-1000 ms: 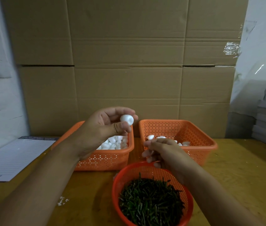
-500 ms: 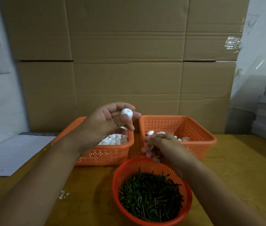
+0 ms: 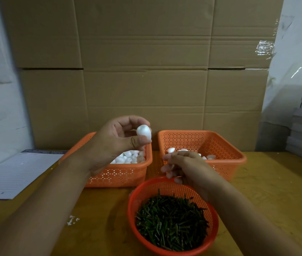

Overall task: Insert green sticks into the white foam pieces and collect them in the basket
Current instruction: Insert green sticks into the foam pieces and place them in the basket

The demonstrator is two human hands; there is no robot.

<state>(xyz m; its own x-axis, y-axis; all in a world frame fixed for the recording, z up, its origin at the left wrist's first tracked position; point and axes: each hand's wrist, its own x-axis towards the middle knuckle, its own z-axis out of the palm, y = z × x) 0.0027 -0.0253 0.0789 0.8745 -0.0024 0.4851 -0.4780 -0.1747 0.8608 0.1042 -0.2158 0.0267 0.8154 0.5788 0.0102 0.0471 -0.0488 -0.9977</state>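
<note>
The left hand (image 3: 120, 141) pinches a smooth, egg-shaped white foam piece (image 3: 144, 131) between thumb and fingertips, raised at 12 o'clock of the round basket (image 3: 213, 235), probably so a stick can be pushed in. The right hand (image 3: 185, 169) hovers over that basket's far rim with fingers curled; whether it holds a stick I cannot tell. Thin green sticks (image 3: 172, 220) fill the basket. At 11 o'clock a perforated orange tray (image 3: 120, 176) holds more foam pieces; the tray at 1 o'clock (image 3: 226, 157) holds few. All sit on a wooden tabletop (image 3: 276, 191).
</note>
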